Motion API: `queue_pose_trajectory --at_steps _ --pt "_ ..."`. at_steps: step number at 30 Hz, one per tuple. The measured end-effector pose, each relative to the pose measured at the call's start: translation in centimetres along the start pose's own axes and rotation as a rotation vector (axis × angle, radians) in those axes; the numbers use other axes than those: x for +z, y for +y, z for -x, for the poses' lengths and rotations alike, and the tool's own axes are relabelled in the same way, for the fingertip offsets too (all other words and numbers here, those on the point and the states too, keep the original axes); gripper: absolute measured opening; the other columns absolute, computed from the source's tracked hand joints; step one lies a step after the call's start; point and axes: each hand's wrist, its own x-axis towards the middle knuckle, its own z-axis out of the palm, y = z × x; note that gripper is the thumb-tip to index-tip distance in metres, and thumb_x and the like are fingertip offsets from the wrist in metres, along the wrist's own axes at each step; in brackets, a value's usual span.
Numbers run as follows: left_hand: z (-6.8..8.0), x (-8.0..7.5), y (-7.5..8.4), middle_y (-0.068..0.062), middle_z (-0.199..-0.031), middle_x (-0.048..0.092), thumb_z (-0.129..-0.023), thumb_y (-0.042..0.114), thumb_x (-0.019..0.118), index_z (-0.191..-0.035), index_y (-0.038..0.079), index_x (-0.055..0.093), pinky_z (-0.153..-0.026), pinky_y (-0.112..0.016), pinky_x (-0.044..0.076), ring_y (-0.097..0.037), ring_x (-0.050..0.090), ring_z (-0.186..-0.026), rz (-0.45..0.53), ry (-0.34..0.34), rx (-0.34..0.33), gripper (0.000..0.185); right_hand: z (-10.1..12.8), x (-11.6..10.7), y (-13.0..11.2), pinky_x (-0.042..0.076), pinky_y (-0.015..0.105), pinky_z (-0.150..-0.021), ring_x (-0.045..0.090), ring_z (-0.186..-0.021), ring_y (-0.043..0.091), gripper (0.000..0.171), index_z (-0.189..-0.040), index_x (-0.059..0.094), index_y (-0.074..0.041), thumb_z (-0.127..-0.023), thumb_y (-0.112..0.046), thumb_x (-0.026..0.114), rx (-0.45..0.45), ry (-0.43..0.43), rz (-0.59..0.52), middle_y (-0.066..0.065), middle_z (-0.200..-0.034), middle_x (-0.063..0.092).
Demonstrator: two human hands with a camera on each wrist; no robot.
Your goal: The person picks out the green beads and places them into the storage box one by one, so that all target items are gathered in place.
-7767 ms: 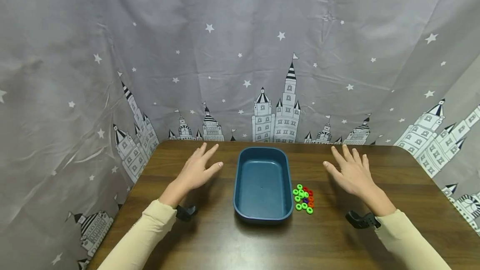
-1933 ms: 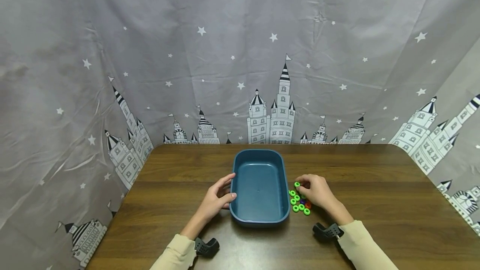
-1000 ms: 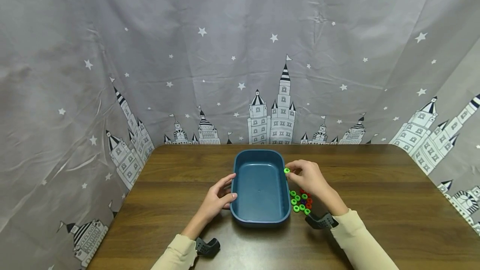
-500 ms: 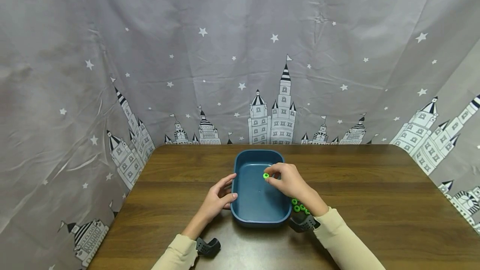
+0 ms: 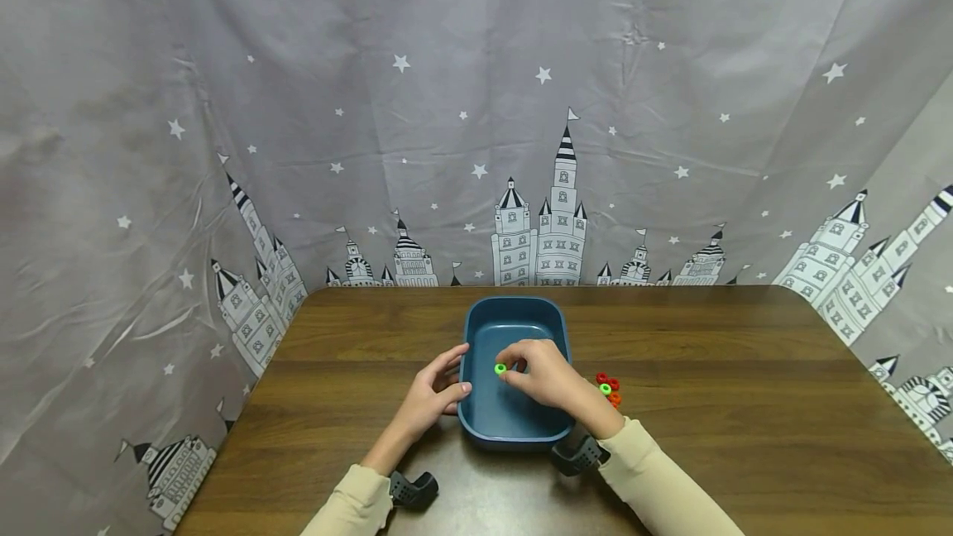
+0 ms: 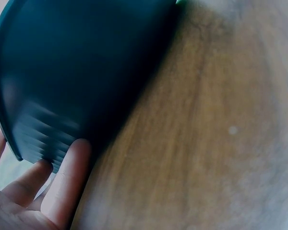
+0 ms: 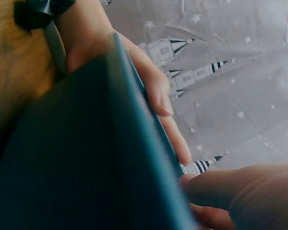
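Observation:
A deep blue rectangular tray [image 5: 514, 434] stands on the wooden table, its floor partly hidden by my right hand. My right hand [image 5: 547, 372] is over the tray, pinching a small green ring [image 5: 500, 369] between thumb and fingertips. At the tray's left side, my left hand [image 5: 424, 399] rests its relaxed fingers and thumb against the wall. The left wrist view shows these fingers [image 6: 69, 184] touching the ridged outside of the tray. To the tray's right lie red rings [image 5: 602, 378], orange rings [image 5: 615, 398] and a green ring [image 5: 605, 390]. My right forearm hides others there.
Both wrists carry black camera mounts, the left mount [image 5: 414, 490] close above the table [image 5: 357, 321]. Behind the table's far edge hangs a grey curtain [image 5: 417, 147] printed with castles and stars.
My right hand has lifted a green ring from the pile and carried it left over the tray's rim to above its middle. My left hand came to the tray earlier and has stayed there.

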Motion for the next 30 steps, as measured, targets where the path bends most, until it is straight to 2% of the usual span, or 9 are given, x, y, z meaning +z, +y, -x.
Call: queue_pose_trajectory --at_steps 17,22,30 --pt "0.0 0.0 0.1 -0.035 -0.157 0.035 -0.097 0.011 0.062 -0.157 0.003 0.035 -0.078 -0.039 0.064 -0.05 0.054 -0.132 -0.011 0.007 -0.011 0.066 -0.5 2.1 -1.5 0.051 0.02 -0.068 0.066 -0.079 0.011 0.014 -0.101 0.079 -0.005 -0.088 -0.008 0.075 -0.016 -0.089 -0.014 0.004 -0.09 0.078" --pt "0.0 -0.1 0.1 -0.035 -0.157 0.035 -0.097 0.012 0.062 -0.157 0.003 0.035 -0.077 -0.039 0.064 -0.052 0.054 -0.132 -0.012 0.007 -0.008 0.066 -0.5 2.5 -1.7 0.05 0.019 -0.066 0.065 -0.076 0.008 0.013 -0.098 0.079 -0.006 -0.086 -0.008 0.076 -0.04 -0.105 0.011 0.003 -0.086 0.077" --pt "0.0 0.0 0.2 -0.035 -0.157 0.035 -0.097 0.01 0.062 -0.157 0.003 0.035 -0.077 -0.037 0.064 -0.052 0.053 -0.132 0.006 0.001 -0.013 0.066 -0.2 2.8 -1.7 0.054 0.022 -0.07 0.07 -0.081 0.012 0.014 -0.099 0.079 -0.006 -0.086 -0.008 0.077 -0.013 -0.164 0.044 0.003 -0.089 0.079"
